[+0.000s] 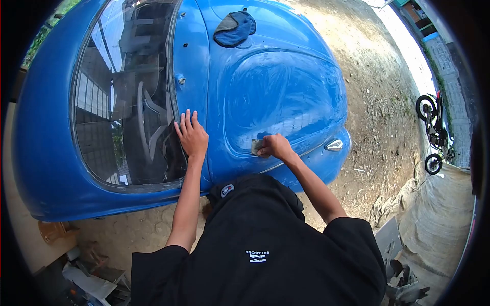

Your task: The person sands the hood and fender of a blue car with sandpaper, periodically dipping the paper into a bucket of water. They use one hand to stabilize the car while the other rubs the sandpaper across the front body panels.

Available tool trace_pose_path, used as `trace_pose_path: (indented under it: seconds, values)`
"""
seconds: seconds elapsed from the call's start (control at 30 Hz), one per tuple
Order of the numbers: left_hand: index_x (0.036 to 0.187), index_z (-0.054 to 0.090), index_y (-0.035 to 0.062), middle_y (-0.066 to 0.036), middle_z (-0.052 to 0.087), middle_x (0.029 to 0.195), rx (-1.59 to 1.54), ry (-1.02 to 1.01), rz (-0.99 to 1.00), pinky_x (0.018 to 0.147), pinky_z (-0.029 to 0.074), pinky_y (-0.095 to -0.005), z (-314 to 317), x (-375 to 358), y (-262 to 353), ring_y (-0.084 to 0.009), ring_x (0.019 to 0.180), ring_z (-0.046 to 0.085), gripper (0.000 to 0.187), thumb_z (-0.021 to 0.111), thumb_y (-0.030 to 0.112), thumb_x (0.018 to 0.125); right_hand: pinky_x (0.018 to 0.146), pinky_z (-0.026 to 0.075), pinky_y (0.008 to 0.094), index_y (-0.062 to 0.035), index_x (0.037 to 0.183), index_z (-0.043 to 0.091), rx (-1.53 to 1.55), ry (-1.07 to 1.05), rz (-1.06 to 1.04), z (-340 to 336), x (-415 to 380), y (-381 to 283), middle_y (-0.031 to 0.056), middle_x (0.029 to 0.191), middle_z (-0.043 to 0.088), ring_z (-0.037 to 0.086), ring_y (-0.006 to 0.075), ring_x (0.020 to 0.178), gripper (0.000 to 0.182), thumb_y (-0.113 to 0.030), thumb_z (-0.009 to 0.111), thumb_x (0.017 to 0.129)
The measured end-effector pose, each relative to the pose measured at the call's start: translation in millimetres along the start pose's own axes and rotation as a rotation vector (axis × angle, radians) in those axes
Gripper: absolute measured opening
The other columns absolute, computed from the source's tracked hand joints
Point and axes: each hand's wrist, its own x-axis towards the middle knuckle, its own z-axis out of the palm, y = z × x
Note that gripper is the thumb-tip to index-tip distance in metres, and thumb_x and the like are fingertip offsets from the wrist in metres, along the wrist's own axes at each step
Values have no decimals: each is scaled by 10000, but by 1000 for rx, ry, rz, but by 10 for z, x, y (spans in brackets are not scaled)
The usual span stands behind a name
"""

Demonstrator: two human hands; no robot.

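The fingers of my left hand are stretched out and lie flat on the blue panel beside the windscreen. Pinched in my right hand is a small grey-olive flat piece, perhaps sandpaper; its material is not clear. It rests against the near side of the blue car's hood. Whitish, hazy smears cover much of the hood's raised centre. Farther up the hood lies a blue and grey cloth item, shaped like a cap.
A chrome-rimmed lamp sits on the near fender. Beyond the car is gravelly ground, with a motorcycle by the wall. A tarp hangs at right; scraps lie at lower left.
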Motion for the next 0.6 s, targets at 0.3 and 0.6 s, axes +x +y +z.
trace_pose_path:
  seconds: [0.3,0.6]
  values:
    - [1383,579,109,-92,530,1494,35,-13,-15,1230,255,-547,-27,52,81,-282,1443,431,430,554,126,954,645,525,425,-38,818,724,213,48,111,-77,-46,457,136,734,717,713,290,716,468,-400,952,631]
    - [1387,575,110,-93,527,1495,-2,4,10,1233,248,-549,13,13,-2,-282,1447,424,419,551,133,970,641,536,421,-51,775,711,144,77,162,-112,-152,378,128,723,718,712,317,711,479,-461,926,651]
